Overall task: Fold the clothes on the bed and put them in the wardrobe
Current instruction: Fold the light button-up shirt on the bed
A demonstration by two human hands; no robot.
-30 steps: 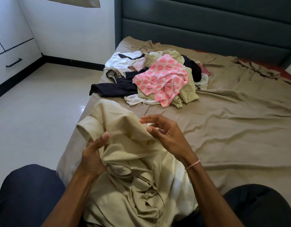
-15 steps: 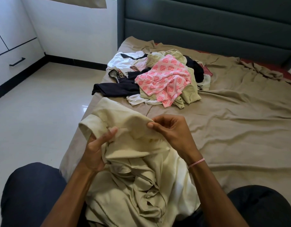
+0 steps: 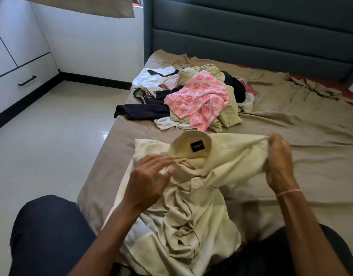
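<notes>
Shirt [image 3: 191,196] of pale cream cloth is held crumpled on the near side of the pile [image 3: 195,96] of unfolded clothes, partly across the person's lap; its collar [image 3: 196,146], marked by a dark label, is turned toward the pile; one shoulder is gripped and lifted by the curled fingers of the right hand [image 3: 279,162]; the left hand [image 3: 149,180] is laid on the cloth just below the collar, fingers nearly straight; the bed [image 3: 291,120] is rumpled around the pile; a white cabinet [image 3: 26,82] is seen well left of the pile. Straightening before folding is judged to be in hand; next, the other shoulder would need gripping and the shirt pulling flat.
</notes>
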